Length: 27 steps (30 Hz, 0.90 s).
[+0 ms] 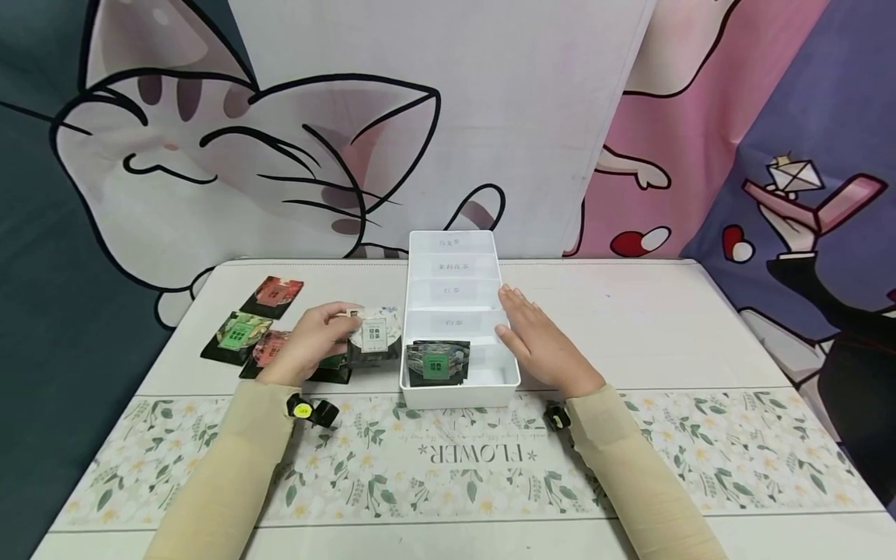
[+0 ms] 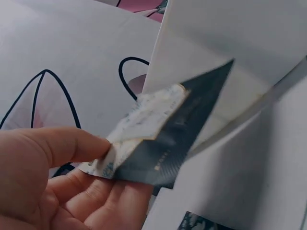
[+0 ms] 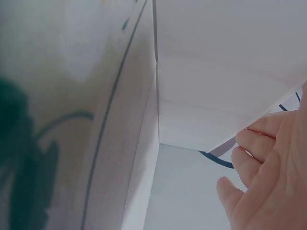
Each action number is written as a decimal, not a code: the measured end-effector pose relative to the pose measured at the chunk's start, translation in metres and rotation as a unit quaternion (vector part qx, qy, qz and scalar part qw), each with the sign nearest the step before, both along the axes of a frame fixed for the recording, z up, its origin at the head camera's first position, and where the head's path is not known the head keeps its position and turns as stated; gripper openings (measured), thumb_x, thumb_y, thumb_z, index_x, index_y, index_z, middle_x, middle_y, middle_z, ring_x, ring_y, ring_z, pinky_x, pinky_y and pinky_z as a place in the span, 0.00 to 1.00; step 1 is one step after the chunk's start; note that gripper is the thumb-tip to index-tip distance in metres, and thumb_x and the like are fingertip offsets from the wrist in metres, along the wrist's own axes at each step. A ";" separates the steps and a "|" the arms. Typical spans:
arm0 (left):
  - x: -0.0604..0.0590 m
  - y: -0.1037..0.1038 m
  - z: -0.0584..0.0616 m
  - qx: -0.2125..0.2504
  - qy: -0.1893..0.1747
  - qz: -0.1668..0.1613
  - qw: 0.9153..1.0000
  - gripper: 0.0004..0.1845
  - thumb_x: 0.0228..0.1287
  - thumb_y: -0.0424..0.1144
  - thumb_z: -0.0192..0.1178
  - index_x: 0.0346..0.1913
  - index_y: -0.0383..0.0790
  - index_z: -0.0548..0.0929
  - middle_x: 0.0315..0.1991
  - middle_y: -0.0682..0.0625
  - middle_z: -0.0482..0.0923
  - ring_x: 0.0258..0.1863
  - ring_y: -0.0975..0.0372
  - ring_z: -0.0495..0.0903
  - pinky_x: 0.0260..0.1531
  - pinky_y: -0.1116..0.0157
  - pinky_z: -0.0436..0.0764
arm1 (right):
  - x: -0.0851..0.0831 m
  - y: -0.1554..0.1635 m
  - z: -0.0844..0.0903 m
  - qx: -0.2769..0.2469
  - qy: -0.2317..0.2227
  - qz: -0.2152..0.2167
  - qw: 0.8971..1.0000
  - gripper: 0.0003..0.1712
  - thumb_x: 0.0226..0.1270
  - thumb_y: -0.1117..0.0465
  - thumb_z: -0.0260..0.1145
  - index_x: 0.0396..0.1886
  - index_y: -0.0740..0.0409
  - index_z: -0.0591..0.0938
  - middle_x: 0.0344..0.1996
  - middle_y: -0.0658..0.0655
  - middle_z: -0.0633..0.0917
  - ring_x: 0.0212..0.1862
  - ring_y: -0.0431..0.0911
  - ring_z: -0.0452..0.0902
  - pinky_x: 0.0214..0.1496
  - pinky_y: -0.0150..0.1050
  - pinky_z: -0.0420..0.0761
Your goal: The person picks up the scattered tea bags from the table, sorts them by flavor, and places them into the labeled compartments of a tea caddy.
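Your left hand point(image 1: 311, 340) pinches a tea packet point(image 1: 374, 336) w/ thumb and fingers, just left of the white divided box point(image 1: 420, 311). Your right hand point(image 1: 542, 342) lies flat, fingers straight, against the box's right wall, holding nothing. More packets point(image 1: 238, 336) lie on the tabletop point(image 1: 665, 327) beyond your left hand; one packet in box point(image 1: 437, 363) sits btw. both hands.

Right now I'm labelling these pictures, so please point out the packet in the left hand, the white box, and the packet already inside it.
held packet point(image 1: 373, 336), head view, its pale label.
white box point(image 1: 458, 397), head view, near wall.
packet in box point(image 1: 439, 363), head view, green label.
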<state>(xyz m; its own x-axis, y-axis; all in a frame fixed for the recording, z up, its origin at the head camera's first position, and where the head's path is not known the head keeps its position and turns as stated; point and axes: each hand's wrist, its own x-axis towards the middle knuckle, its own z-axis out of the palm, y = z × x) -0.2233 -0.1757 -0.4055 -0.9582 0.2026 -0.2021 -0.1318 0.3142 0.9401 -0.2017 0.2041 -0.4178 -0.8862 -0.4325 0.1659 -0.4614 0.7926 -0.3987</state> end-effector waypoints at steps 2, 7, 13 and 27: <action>-0.001 0.000 0.003 0.002 0.011 0.005 1.000 0.23 0.77 0.42 0.55 0.67 0.34 0.75 0.40 0.51 0.77 0.38 0.64 0.77 0.42 0.65 0.83 | 0.000 0.000 0.000 0.000 0.001 0.001 1.000 0.38 0.84 0.45 0.42 0.82 0.62 0.49 0.81 0.58 0.51 0.81 0.54 0.42 0.81 0.52 0.45; -0.001 0.002 0.011 0.010 0.028 0.013 0.999 0.23 0.77 0.43 0.56 0.68 0.35 0.75 0.41 0.50 0.80 0.44 0.63 0.79 0.55 0.54 0.82 | 0.000 0.000 0.001 -0.002 0.003 0.002 1.000 0.38 0.85 0.45 0.42 0.82 0.62 0.49 0.81 0.59 0.51 0.81 0.53 0.41 0.81 0.53 0.45; 0.000 0.006 0.021 0.012 0.049 0.017 0.999 0.22 0.77 0.42 0.56 0.67 0.34 0.75 0.43 0.47 0.82 0.45 0.61 0.79 0.59 0.48 0.78 | 0.000 0.000 0.000 -0.001 0.008 0.004 1.000 0.38 0.85 0.45 0.43 0.81 0.63 0.49 0.81 0.59 0.51 0.81 0.52 0.41 0.81 0.53 0.46; -0.003 0.013 0.030 0.002 0.104 0.031 0.994 0.18 0.76 0.40 0.57 0.63 0.35 0.78 0.36 0.49 0.82 0.35 0.61 0.77 0.40 0.68 0.83 | 0.000 0.000 -0.001 0.014 0.015 -0.002 1.000 0.38 0.85 0.45 0.41 0.82 0.62 0.50 0.81 0.59 0.52 0.81 0.56 0.45 0.79 0.58 0.49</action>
